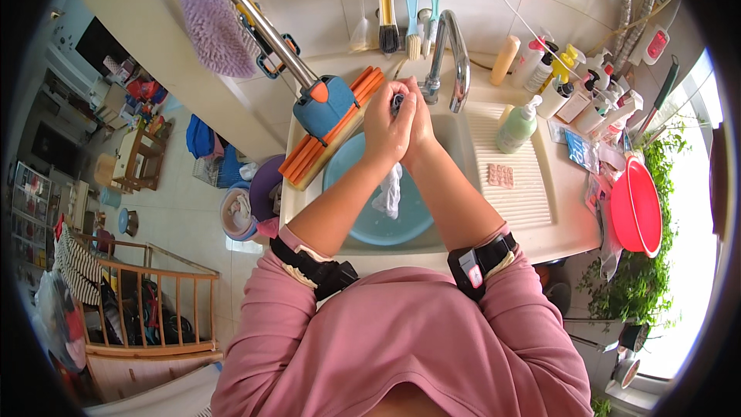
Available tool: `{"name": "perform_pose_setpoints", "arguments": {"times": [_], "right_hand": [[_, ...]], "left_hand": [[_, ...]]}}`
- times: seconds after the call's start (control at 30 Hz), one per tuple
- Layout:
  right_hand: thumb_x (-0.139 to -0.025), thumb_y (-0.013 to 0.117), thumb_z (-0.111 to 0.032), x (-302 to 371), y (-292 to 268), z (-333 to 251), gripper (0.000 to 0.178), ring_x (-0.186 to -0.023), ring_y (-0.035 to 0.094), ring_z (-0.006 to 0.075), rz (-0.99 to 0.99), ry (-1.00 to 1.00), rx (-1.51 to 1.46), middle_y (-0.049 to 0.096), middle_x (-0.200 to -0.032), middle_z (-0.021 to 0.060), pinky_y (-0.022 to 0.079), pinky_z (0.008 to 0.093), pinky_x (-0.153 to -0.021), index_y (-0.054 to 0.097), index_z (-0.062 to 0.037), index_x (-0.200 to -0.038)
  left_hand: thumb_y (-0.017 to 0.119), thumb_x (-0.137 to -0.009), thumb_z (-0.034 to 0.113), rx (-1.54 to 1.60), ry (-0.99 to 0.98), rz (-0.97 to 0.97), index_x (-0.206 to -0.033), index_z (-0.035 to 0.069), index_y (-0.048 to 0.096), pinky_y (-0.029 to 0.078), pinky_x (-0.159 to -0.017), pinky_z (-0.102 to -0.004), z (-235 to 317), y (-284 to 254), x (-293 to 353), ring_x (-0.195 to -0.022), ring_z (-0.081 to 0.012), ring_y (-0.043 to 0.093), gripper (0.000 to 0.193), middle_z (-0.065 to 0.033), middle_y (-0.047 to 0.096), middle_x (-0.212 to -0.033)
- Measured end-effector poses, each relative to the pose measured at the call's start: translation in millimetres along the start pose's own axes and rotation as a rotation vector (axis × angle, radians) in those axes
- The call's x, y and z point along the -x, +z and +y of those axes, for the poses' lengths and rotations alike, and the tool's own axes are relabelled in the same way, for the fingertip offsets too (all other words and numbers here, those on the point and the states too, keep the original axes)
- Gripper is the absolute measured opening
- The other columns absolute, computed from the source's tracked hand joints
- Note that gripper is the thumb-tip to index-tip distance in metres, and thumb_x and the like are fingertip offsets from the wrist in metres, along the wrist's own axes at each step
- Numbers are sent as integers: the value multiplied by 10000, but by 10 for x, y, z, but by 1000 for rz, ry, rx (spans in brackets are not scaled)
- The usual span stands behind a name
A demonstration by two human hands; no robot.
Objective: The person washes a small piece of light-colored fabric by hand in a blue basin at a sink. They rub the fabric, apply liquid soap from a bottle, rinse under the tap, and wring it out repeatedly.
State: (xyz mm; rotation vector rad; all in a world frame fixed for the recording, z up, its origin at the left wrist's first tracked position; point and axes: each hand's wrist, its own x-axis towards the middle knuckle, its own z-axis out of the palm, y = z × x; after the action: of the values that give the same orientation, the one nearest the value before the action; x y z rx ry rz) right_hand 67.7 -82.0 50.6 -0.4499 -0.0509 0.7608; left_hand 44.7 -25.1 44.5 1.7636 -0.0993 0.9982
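My left hand [383, 122] and my right hand [420, 120] are pressed together beside the faucet, above the far part of the sink. Both are closed, with a small dark bit [397, 103] showing between them; most of it is hidden, so its kind is unclear. Beneath my wrists, a white cloth [391, 196] lies partly bunched in the light blue basin [356, 229], which holds water. The basin stands in the sink [461, 139]. A curved metal faucet [460, 62] rises just right of my hands.
Left of the basin leans a mop with a blue-and-orange head [328, 112]. A ribbed drainboard [532, 197] at right carries a green pump bottle [516, 125] and a blister pack [500, 176]. Several bottles and a red basin [636, 207] stand farther right. Brushes [387, 22] hang on the wall.
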Motion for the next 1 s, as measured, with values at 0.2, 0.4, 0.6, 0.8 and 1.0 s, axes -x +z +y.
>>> {"name": "perform_pose_setpoints", "arguments": {"times": [0.2, 0.4, 0.6, 0.8, 1.0], "right_hand": [[-911, 345, -609, 306, 204, -40, 648, -1127, 520, 233, -26, -39, 141, 558, -1189, 95, 414, 354, -961, 510, -48, -1190], [-894, 271, -669, 455, 282, -325, 803, -1135, 489, 265, -45, -32, 89, 499, -1213, 140, 373, 401, -995, 429, 36, -1244], [-946, 226, -573, 402, -114, -154, 739, -1119, 503, 284, -165, -47, -1, 524, -1197, 189, 383, 402, -992, 475, 77, -1195], [-894, 283, -663, 725, -576, 123, 818, -1009, 602, 291, -77, 451, 15, 597, -1147, 197, 466, 391, -893, 539, 71, -1149], [-949, 340, -493, 461, -364, 261, 529, -1171, 499, 250, -357, 99, -509, 509, -1297, 98, 371, 413, -1006, 444, -104, -1293]], "left_hand": [[505, -921, 249, -117, 21, 14, -985, 17, 587, 438, -817, -328, 179, -69, -179, -910, -247, 592, 254, -132, 621, -953], [674, -820, 133, 84, -84, 31, -963, 22, 586, 461, -799, -282, 277, 49, -13, -859, -166, 600, 201, -56, 629, -895], [711, -785, 124, 197, -384, 281, -833, 13, 578, 455, -522, -265, 9, -129, -458, -535, -132, 536, 180, -53, 593, -681], [657, -865, 311, 818, -591, 319, -765, 84, 470, 404, -515, -260, 388, -105, -533, -507, -131, 424, 310, -12, 452, -614], [601, -897, 351, 941, -667, 413, -775, 107, 423, 461, -652, -304, 466, -113, 43, -677, -164, 489, 326, -23, 460, -694]]}}
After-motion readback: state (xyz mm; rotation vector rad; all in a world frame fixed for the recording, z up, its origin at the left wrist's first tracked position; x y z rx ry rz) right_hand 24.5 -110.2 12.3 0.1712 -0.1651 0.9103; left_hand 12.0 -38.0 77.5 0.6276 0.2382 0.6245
